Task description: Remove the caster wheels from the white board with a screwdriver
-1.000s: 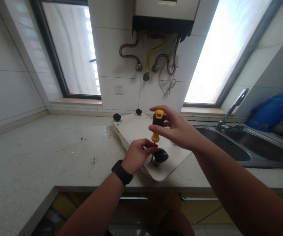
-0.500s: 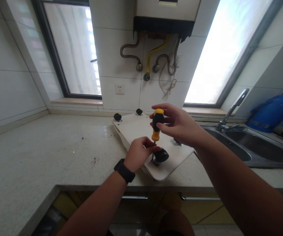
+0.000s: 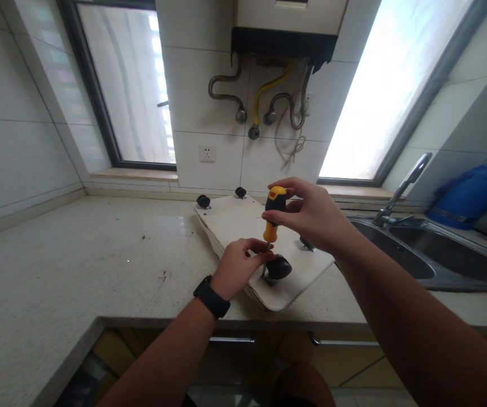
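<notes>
A pale wooden board [image 3: 235,223] lies upside down on the stone counter [image 3: 78,254], with small black caster wheels at its corners. My right hand [image 3: 311,217] grips the yellow and black handle of a screwdriver [image 3: 274,213], held upright with its tip down at the nearest caster wheel [image 3: 278,268]. My left hand [image 3: 237,265], with a black watch on the wrist, is closed in a pinch round the screwdriver's shaft just beside that wheel. Two more casters [image 3: 203,201] sit at the board's far edge.
A steel double sink [image 3: 434,263] with a tap [image 3: 404,186] lies to the right, and a blue kettle [image 3: 472,192] stands behind it. A wall socket [image 3: 207,153], hoses and a water heater hang above the board. Windows flank the wall. Drawer handles show below the counter edge.
My right hand has shifted its fingers round the screwdriver handle, as in a twist. The left hand stays pinched at the shaft; the view has drifted slightly.
</notes>
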`<action>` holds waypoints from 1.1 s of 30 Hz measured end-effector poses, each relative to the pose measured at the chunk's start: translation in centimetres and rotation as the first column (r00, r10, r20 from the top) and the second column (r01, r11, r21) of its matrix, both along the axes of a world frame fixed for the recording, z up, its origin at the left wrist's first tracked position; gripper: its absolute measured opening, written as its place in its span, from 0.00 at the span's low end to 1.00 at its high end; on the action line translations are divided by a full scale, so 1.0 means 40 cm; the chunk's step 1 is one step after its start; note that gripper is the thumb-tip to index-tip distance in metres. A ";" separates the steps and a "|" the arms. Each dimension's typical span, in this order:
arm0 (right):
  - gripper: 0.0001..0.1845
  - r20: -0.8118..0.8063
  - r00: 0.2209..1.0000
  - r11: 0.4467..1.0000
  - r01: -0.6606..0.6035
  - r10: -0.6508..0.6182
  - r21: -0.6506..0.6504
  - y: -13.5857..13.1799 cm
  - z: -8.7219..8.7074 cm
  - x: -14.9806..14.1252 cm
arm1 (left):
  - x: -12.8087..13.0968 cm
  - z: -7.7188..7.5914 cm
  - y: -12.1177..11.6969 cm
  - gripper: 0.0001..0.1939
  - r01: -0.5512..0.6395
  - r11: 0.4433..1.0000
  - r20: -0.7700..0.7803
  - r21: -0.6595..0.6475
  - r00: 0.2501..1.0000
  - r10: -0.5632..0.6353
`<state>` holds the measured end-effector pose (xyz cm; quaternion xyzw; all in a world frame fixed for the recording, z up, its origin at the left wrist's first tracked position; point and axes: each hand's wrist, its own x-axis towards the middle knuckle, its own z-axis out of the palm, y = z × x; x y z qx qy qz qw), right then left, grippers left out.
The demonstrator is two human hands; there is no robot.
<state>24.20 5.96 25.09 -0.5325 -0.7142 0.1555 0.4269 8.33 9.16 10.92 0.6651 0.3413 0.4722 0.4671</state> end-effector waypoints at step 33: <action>0.26 -0.081 0.982 0.985 -0.173 0.172 -0.002 -0.001 -0.008 -0.017 | 0.010 -0.019 0.016 0.13 -0.041 0.997 0.113 -0.068 0.992 0.049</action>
